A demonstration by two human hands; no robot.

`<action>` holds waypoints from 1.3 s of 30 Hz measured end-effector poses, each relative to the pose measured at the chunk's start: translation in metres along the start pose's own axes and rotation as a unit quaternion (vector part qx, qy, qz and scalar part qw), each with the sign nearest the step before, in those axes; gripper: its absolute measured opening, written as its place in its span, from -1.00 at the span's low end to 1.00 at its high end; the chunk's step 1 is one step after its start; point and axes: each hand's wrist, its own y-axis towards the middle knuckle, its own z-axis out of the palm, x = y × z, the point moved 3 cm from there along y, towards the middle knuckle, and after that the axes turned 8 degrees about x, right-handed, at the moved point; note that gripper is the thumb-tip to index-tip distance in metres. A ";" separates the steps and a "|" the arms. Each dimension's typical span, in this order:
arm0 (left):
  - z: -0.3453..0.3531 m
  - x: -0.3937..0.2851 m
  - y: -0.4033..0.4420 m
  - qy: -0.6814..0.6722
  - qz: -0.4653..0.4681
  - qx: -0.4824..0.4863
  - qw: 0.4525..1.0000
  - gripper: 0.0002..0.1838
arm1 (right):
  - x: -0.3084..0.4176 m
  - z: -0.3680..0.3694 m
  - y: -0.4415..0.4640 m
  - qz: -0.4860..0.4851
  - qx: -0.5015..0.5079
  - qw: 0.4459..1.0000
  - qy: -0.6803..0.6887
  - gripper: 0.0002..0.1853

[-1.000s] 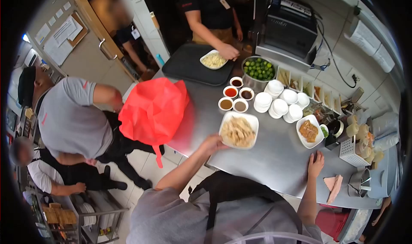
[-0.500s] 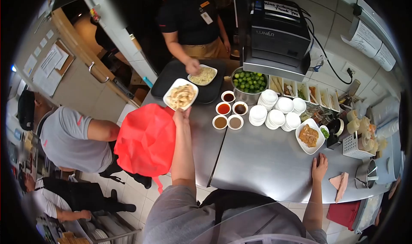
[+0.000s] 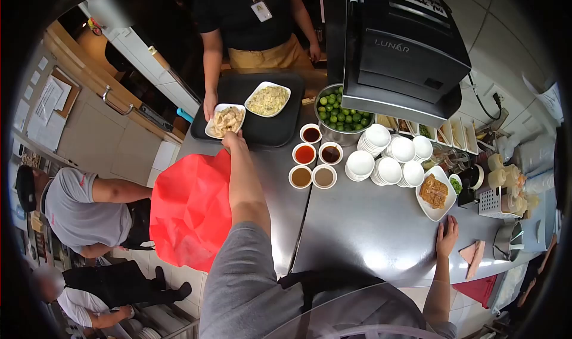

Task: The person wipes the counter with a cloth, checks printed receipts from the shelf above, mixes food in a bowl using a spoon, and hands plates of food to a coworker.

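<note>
Bowl (image 3: 210, 128), white and squarish, holds pale, perhaps meaty strips (image 3: 227, 119), rim gripped by left fingers (image 3: 231, 140).

The far co-worker's (image 3: 247, 23) head is being cut off by the top edge. The left bowl (image 3: 241, 110) is hiding part of the left hand (image 3: 233, 139). The printer (image 3: 411, 59) is overlapping the condiment trays (image 3: 471, 139).

A restaurant kitchen, by its steel counter (image 3: 351, 237), sauce cups (image 3: 304, 155) and black printer (image 3: 411, 59) (marked LUNAR)

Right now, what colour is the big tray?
The tray is black, as the head view shows.
</note>
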 end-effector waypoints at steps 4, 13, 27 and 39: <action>-0.006 0.011 0.014 0.034 0.019 0.012 0.999 -0.26 | 0.002 -0.002 0.001 0.007 0.004 1.000 0.012 -0.60; -0.007 -0.030 -0.148 0.118 0.081 0.181 0.973 -0.70 | -0.010 0.003 -0.002 0.007 -0.038 0.999 0.030 -0.58; 0.043 0.259 -0.536 0.387 -0.365 0.542 0.650 -0.46 | -0.018 0.002 -0.010 0.004 -0.059 0.998 0.007 -0.56; -0.059 0.200 -0.521 0.293 -0.444 0.514 0.673 -0.51 | -0.025 0.004 -0.012 0.007 -0.040 0.999 0.031 -0.55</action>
